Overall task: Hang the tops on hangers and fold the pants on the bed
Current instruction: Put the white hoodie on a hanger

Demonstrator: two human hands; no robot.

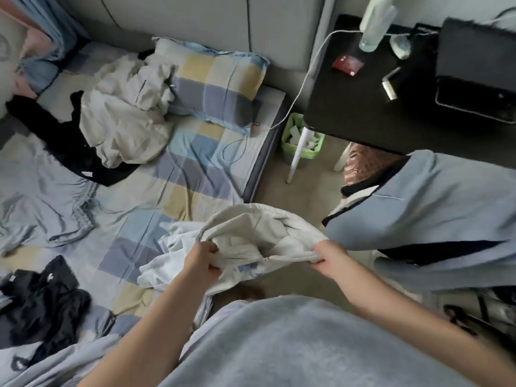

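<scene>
the bed [195, 169] has a checked sheet, with a cream pile [125, 113] by the pillow [215, 79] and black clothes [42, 297] near its front edge. a white garment [251, 227] is held up over the bed's near corner, its lower folds resting on the sheet. the left hand [202, 265] and right hand [331, 256] each grip its near edge, fingers curled tight round the cloth.

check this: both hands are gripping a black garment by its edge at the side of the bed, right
Not quite. The garment is white, not black. The head view shows the left hand and the right hand both gripping it by its edge at the side of the bed.
</scene>
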